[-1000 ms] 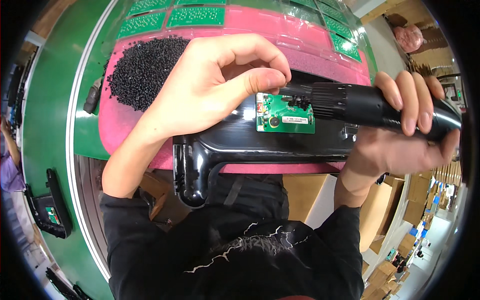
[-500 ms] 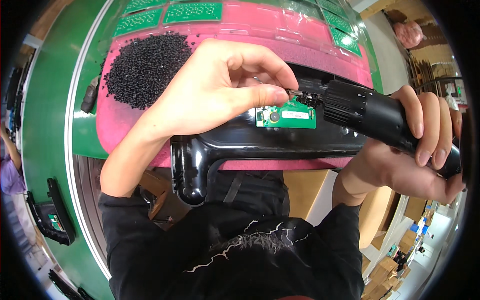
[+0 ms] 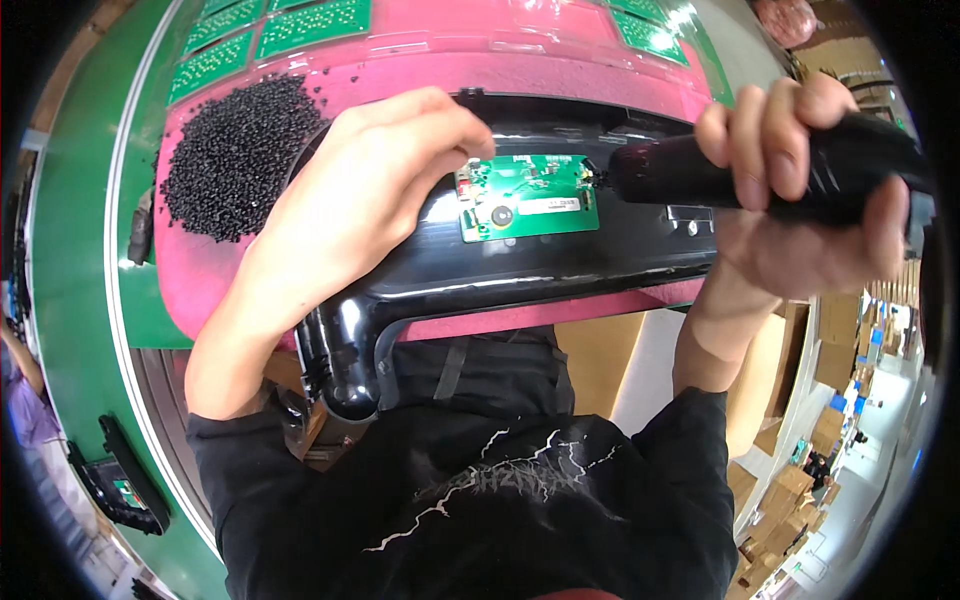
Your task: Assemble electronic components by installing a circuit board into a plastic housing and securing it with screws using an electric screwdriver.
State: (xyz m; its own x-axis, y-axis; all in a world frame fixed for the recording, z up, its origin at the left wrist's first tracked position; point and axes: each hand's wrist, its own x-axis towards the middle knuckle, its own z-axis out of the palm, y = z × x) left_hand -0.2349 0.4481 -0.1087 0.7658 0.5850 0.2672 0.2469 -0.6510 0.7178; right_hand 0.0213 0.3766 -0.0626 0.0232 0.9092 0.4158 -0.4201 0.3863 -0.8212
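Observation:
My right hand [image 3: 780, 150] is wrapped round a black electric screwdriver [image 3: 650, 172], held nearly level and pointing left. A clump of small black screws clings about its tip, at the right edge of a green circuit board [image 3: 530, 200]. The board lies in a long, glossy black plastic housing [image 3: 480, 270] with a bent left end. My left hand [image 3: 375, 185] is over the housing's left part, fingers curled together and closed beside the board's left edge. Its fingertips and thumb are partly hidden, so what they grip does not show.
A heap of small black screws [image 3: 235, 155] lies on the pink mat [image 3: 420, 75], left of my left hand. Clear trays with green circuit boards [image 3: 315, 25] stand at the back. Another black housing [image 3: 120, 480] is on the green table at far left.
My left hand has let go of the screwdriver's tip and moved left to the board's edge. The screwdriver has moved up and left, its tip now at the board's right side.

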